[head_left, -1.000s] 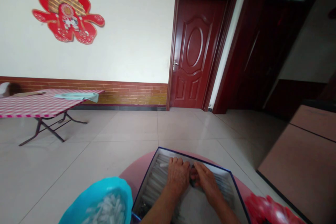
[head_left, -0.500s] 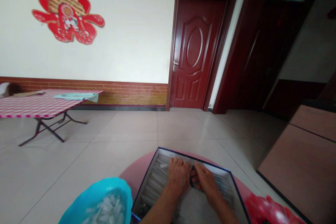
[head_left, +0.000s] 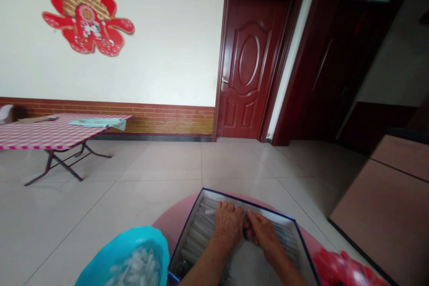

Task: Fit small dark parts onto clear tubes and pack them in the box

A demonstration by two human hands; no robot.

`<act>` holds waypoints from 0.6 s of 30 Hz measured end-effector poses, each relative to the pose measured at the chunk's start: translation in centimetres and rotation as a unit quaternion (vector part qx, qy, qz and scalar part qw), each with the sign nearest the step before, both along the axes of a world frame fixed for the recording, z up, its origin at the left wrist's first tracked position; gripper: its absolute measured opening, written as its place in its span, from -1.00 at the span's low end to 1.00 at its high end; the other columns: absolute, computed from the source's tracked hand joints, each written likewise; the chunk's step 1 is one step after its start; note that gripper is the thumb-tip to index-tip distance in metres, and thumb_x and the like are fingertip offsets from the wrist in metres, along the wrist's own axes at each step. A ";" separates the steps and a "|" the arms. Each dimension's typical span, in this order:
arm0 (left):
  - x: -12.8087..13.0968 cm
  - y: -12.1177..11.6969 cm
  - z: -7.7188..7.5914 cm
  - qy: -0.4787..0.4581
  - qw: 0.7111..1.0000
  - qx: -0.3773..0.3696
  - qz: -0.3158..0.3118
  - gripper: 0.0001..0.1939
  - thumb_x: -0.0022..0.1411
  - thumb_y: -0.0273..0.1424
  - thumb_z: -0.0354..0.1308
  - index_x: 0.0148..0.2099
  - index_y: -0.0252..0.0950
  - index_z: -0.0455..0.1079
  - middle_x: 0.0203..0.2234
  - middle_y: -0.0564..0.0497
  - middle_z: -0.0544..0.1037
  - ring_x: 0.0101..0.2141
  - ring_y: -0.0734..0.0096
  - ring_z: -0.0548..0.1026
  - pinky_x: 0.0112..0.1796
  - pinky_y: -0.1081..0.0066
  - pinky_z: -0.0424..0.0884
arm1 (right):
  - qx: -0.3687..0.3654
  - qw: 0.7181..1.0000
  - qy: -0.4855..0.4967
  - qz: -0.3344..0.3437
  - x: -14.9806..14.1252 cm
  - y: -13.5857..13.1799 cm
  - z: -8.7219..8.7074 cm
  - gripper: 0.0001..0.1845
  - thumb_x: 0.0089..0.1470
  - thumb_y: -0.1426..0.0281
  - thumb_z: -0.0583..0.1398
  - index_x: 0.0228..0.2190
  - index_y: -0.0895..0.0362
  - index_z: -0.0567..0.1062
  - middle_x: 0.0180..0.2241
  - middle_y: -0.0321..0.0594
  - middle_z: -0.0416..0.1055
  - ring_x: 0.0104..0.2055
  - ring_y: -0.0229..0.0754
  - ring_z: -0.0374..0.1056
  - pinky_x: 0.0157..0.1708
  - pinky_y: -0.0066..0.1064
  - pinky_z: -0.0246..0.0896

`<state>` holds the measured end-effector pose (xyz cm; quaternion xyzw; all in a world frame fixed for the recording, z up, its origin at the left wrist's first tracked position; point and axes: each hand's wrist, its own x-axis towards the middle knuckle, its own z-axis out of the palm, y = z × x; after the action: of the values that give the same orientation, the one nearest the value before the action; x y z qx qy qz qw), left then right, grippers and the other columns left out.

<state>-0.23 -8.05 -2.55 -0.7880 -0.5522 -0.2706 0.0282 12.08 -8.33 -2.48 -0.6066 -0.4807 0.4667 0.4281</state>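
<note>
Both of my hands work inside a shallow box (head_left: 248, 201) with a dark blue rim, which rests on a round pink surface (head_left: 174, 219). Rows of thin whitish tubes (head_left: 199, 228) fill its left side. My left hand (head_left: 228, 225) lies on these rows, fingers curled. My right hand (head_left: 263, 234) reaches in from the lower right, its fingertips against a small dark piece (head_left: 246, 232). That piece sits between my hands and is partly hidden. To the lower left, a turquoise basin (head_left: 134, 237) holds translucent white pieces (head_left: 136, 268).
A red plastic bag (head_left: 345, 270) lies at the lower right, beside a tan flat panel (head_left: 385, 214). A folding table with a pink checked cloth (head_left: 50, 134) stands far left on the tiled floor (head_left: 150, 187). A dark red door (head_left: 248, 67) is ahead.
My right hand's fingers have shifted slightly around the dark piece. My left hand, the box and the basin stay almost where they were.
</note>
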 end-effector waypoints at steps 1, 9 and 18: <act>0.0 0.0 0.0 -0.002 1.000 0.001 0.002 -0.74 0.25 -0.33 -0.12 -0.31 -0.20 0.39 -0.42 -0.02 0.41 -0.33 0.26 0.29 -0.23 0.26 0.09 | 0.009 1.000 -0.012 -0.002 0.1 0.1 0.0 -0.59 -0.06 0.04 0.05 -0.62 0.12 0.36 -0.75 -0.39 0.23 -0.74 -0.36 0.09 -0.72 -0.50 -0.08; 0.0 -0.2 -0.2 -0.015 1.000 0.016 0.009 -0.76 0.25 -0.34 -0.12 -0.30 -0.19 0.37 -0.42 -0.01 0.41 -0.32 0.27 0.29 -0.22 0.26 0.08 | 0.051 0.998 0.021 -0.043 0.4 0.5 -0.2 -0.73 -0.12 0.22 0.06 -0.37 0.10 0.38 -0.56 -0.32 0.42 -0.59 -0.29 0.28 -0.66 -0.49 0.08; 0.4 -0.4 0.0 -0.013 0.999 0.031 0.001 -0.76 0.24 -0.28 -0.09 -0.32 -0.20 0.38 -0.44 -0.03 0.39 -0.32 0.26 0.29 -0.23 0.25 0.08 | 0.055 0.986 -0.147 -0.058 4.5 0.1 5.9 -0.86 -0.26 0.34 0.13 -0.50 0.05 0.42 -0.65 -0.35 0.41 -0.61 -0.22 0.30 -0.60 -0.41 0.13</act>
<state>0.14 -8.46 -2.52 -0.7826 -0.5450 -0.2974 0.0455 16.53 -8.20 3.43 -0.6711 -0.5275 0.3191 0.4118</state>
